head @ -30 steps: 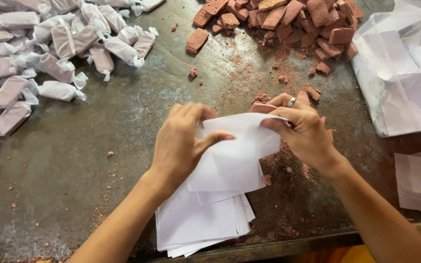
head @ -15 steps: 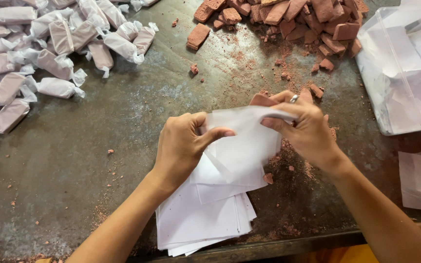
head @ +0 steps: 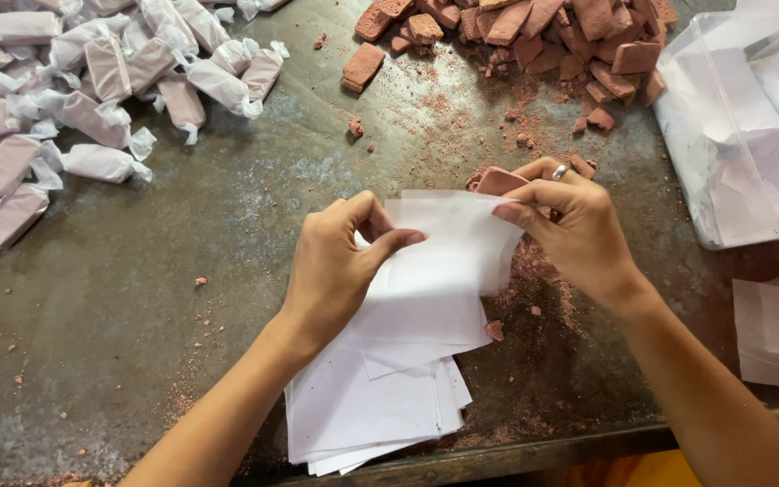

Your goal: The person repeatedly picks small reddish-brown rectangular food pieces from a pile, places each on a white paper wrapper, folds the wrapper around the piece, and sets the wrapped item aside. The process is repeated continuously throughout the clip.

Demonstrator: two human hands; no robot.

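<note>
Since a second ago the left hand [head: 340, 261] has pinched the top paper sheet [head: 439, 261] up off the stack [head: 362, 415], while the right hand [head: 574, 225] grips a reddish block [head: 498, 180] at the sheet's far edge.

Two hands [head: 340, 266], one paper stack [head: 362, 415], one plastic bag [head: 741, 135]

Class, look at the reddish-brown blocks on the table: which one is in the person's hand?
The block pinched in the right hand, behind the white paper sheet. The others lie loose in the pile at the top.

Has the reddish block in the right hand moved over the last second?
Cannot tell: the block sits about as far from the brick pile as before; the head camera shifted.
</note>
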